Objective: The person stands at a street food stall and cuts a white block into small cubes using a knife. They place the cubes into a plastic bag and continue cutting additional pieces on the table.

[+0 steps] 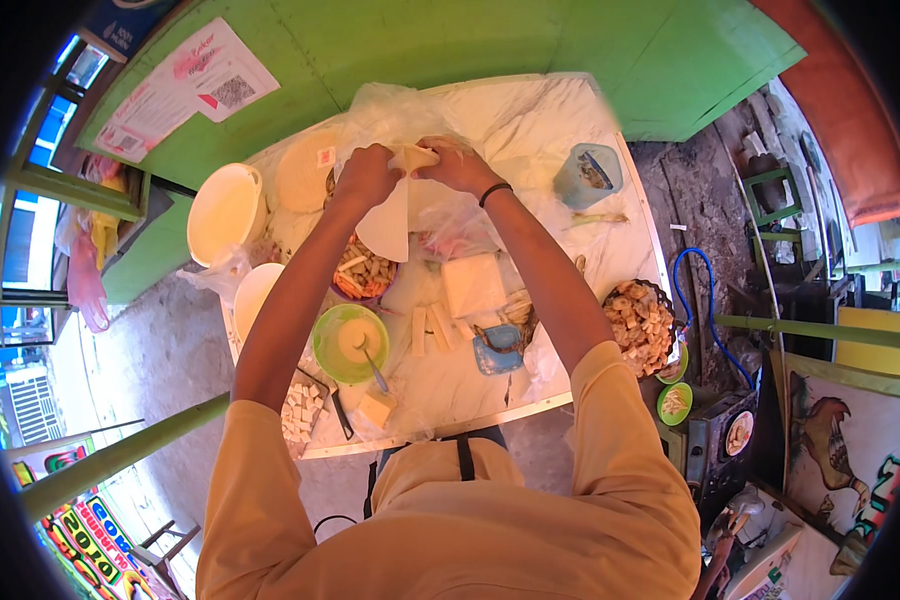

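At the far middle of the table, my left hand [368,178] and my right hand [452,168] are closed on the upper edge of thin pale wrapper sheets [383,228]. The sheets hang between the hands and look like spring roll wrappers. Clear plastic [395,105] lies just beyond. Partly under the sheets stands a purple bowl [367,272] of cut pale and orange pieces. Left of my left hand lies a round, flat, pale stack [305,168] with a small label. Nearer me are a pale block [473,286] and several cut strips [434,330].
A green bowl [352,344] holds yellowish batter and a spoon. White cubes [302,412] and a knife [339,410] lie near the front left. Also around are a blue tray [498,352], a bluish container [588,178], browned chunks [637,328] and a white tub [226,214].
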Available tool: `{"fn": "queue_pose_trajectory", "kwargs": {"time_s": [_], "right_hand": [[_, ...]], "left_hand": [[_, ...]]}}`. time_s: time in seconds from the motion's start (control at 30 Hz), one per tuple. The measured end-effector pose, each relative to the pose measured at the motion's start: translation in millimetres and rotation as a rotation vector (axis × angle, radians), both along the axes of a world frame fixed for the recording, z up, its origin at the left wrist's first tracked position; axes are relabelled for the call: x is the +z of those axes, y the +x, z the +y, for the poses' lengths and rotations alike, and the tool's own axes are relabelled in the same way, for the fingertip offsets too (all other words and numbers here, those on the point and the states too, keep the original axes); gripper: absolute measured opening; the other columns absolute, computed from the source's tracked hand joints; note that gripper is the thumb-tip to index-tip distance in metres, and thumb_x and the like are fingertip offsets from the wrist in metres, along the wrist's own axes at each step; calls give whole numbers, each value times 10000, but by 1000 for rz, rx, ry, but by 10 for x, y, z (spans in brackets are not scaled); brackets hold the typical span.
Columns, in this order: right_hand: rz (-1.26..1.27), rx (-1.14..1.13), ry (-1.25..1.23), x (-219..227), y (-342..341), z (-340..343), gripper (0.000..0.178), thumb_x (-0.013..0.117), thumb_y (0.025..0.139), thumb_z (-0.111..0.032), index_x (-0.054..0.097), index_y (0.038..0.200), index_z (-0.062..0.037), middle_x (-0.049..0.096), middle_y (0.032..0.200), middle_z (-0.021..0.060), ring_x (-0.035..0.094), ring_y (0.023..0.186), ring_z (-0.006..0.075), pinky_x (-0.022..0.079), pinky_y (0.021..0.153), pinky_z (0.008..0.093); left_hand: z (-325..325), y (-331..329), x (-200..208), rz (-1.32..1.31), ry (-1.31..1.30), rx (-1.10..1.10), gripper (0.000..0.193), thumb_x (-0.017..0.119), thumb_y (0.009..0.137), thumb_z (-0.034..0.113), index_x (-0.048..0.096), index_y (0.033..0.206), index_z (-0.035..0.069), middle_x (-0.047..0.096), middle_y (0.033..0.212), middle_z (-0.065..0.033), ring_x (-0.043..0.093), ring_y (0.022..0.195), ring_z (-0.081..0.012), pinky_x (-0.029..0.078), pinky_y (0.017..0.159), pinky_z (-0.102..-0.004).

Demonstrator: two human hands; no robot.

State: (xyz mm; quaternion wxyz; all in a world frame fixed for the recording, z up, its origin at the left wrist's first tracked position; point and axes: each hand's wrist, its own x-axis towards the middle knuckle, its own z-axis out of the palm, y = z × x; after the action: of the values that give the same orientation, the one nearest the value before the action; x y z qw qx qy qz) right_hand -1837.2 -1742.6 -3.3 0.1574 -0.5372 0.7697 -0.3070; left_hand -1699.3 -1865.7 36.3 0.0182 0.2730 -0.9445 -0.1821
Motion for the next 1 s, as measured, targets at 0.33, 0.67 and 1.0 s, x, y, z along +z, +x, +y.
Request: {"fn": "queue_pose_trajectory", "kwargs": {"time_s": [0.33,0.67,1.0], "right_hand": [[-210,-81,219,-267,-240,-48,610,624,811,-458,557,1255,-46,523,1317,180,504,1208,323,399,1010,400],[-18,-89,271,-207,-250,-61,608,587,829,-466,568,1227,-7,503,1332,196,492,1217,324,380,1030,400],[16,-311,266,-309,-176,-192,489,611,822,-416,656,1065,6,641,1092,217,613,1025,342,490,888,397]], "left_hand": [[-174,358,153,0,260,49,374,744,737,325,693,856,-26,655,750,-203,664,724,-318,510,670,-383],[-346,746,-82,138,215,80,391,752,719,364,674,740,-18,616,618,-171,610,563,-286,472,582,-383],[-403,896,-12,96,421,161,363,747,744,320,711,839,-28,675,686,-108,631,608,-160,482,607,-308]]}}
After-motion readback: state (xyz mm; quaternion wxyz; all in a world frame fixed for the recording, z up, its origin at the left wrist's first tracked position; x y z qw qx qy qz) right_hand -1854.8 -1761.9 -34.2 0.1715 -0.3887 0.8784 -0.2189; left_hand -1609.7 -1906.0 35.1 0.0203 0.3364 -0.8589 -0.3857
